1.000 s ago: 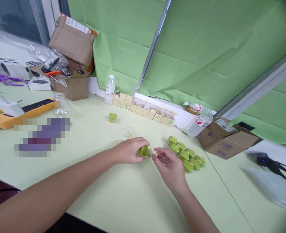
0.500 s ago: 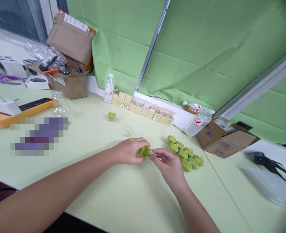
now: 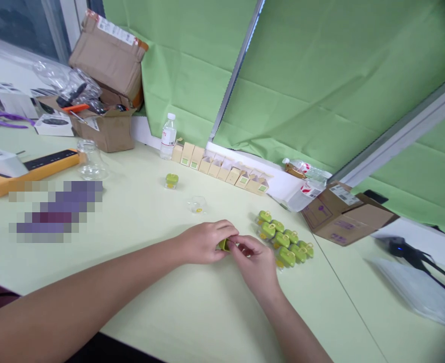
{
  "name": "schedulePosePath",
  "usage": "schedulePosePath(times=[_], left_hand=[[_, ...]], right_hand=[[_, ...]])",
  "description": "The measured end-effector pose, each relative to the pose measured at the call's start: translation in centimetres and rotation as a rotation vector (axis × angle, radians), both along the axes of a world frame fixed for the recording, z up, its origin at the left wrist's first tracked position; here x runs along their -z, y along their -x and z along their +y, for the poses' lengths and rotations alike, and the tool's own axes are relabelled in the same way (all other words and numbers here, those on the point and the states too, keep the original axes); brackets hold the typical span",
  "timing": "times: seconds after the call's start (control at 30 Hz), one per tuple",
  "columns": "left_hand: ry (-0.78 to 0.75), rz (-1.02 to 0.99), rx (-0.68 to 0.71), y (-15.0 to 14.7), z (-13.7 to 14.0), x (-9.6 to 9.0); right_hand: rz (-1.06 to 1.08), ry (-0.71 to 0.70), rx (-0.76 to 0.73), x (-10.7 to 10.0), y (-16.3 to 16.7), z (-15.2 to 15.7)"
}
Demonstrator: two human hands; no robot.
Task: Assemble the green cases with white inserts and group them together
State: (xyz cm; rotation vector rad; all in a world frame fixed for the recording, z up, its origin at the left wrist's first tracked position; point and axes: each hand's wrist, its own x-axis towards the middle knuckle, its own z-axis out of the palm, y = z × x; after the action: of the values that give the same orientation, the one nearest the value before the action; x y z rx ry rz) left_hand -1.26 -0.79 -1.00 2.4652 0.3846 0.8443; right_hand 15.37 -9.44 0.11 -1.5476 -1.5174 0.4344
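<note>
My left hand (image 3: 204, 243) is closed around a small hollow green lid (image 3: 223, 245), its open side turned toward the other hand. The fingertips of my right hand (image 3: 258, 259) are pinched together at the mouth of that lid. They cover the small yellow loop that showed in them a moment before. Beyond my left hand a clear plastic cup (image 3: 197, 204) with a yellow sticker lies on the table. Farther back stands one small container with a green lid (image 3: 172, 180). Several similar green-lidded containers (image 3: 286, 256) with yellow loops are grouped right of my right hand.
Small cardboard boxes (image 3: 216, 167) line the table's back edge, beside a water bottle (image 3: 168, 137). At left are a glass flask (image 3: 89, 161), an orange power strip (image 3: 52, 164) and an open carton (image 3: 111, 132). Another carton (image 3: 345, 212) and a black device (image 3: 411, 254) lie right.
My right hand has moved left to the green lid, and the yellow loop in its fingers is now hidden. My left hand keeps hold of the lid. The view has shifted slightly.
</note>
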Motion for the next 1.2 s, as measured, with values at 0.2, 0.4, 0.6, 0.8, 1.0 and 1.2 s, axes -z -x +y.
schedulePosePath(times=[0.2, 0.4, 0.6, 0.8, 1.0, 1.2], left_hand=[[-0.03, -0.076, -0.023, -0.8, -0.8, 0.4], [-0.027, -0.148, -0.104, -1.4, -1.4, 0.9], [-0.039, -0.102, -0.086, -1.3, -1.6, 1.1], [-0.045, -0.123, -0.09, -1.2, -1.5, 1.0], [-0.021, -0.107, -0.098, -1.1, -1.2, 0.9], [-0.007, -0.085, -0.095, -1.0, -0.9, 0.8]], right_hand=[[-0.116, -0.091, 0.072, 0.0, 0.7, -0.5], [-0.149, -0.148, 0.109, -0.1, 1.2, -0.6], [-0.197, -0.068, 0.056, -0.3, 0.8, -0.6], [-0.204, -0.058, -0.104, -0.8, 0.7, -0.8], [-0.218, -0.088, -0.211, -1.2, 0.1, -0.5], [-0.247, -0.042, -0.243, -1.4, -0.2, -0.4]])
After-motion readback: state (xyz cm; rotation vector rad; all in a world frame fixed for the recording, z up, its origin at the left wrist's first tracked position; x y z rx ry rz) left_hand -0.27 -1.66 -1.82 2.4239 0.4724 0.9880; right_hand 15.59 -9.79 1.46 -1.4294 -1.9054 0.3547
